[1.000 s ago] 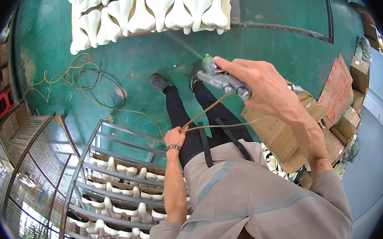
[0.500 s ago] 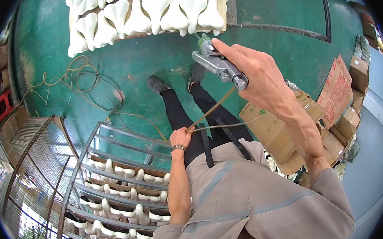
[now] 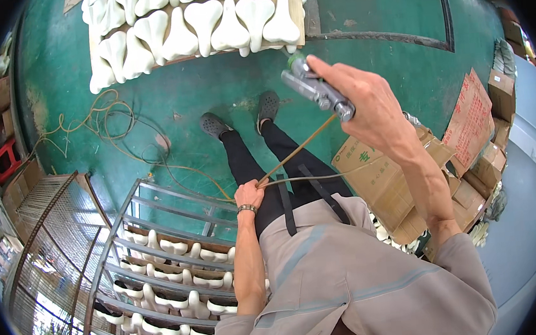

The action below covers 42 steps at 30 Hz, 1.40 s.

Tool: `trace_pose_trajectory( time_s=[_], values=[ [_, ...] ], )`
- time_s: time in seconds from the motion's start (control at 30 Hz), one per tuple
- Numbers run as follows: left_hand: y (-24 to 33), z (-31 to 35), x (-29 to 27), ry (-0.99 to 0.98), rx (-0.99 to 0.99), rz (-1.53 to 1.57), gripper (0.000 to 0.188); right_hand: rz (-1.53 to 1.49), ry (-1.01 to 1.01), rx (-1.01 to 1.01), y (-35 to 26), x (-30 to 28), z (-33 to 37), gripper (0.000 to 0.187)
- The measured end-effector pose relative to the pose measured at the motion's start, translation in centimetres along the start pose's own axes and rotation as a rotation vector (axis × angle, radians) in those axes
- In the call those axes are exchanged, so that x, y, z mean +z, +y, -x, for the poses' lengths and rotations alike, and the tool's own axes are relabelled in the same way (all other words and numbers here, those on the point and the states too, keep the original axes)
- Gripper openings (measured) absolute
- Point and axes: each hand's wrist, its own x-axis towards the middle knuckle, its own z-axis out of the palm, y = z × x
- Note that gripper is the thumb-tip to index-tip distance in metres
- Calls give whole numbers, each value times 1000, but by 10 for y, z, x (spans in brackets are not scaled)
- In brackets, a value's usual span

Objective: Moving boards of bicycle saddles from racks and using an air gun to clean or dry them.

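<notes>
Nearest you on the left stands a metal rack [image 3: 175,188], its shelves lined with small white forms [image 3: 172,246]. Just beyond its right side, your left hand [image 3: 249,195] is closed around a tan hose [image 3: 307,141] in front of your thigh, and a thin grey line [image 3: 319,176] crosses there too. At the right lie flattened cartons [image 3: 368,166]. Farther out, your right hand [image 3: 367,106] is wrapped round a metallic spray gun [image 3: 320,89] with a green nozzle end; whether the trigger is pulled, you cannot tell from here. The gun hangs in the air over the green floor [image 3: 198,85], nozzle pointing far and left. Past it, at the far side, rows of white saddle-shaped pieces [image 3: 204,22] sit on a wooden board [image 3: 296,20]; the nozzle is near the board's right front corner.

You seem to be at the spraying step, working along the near row. A next pass would call for a steady wrist, an even distance from the pieces and enough slack in your hose.
</notes>
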Motion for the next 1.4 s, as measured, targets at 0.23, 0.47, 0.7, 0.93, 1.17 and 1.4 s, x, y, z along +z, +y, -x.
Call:
trace_pose_trajectory(
  time_s=[0.23,0.47,0.7,0.93,1.17,1.4],
  values=[
    [15,-3,5,1,11,-22,54,-12,-16,-27,20,-6,11,76],
    [23,-5,14,26,28,-53,52,-58,-75,-82,23,-11,24,75],
    [34,-6,16,33,34,-84,51,-53,-89,-103,31,-11,47,79],
    [34,-9,20,32,69,-117,54,-44,-85,-38,47,-32,67,73],
    [42,-15,12,42,70,-132,57,2,-39,59,55,-38,75,76],
    [42,-11,24,-24,80,-136,54,0,103,66,60,-28,71,74]
  ],
)
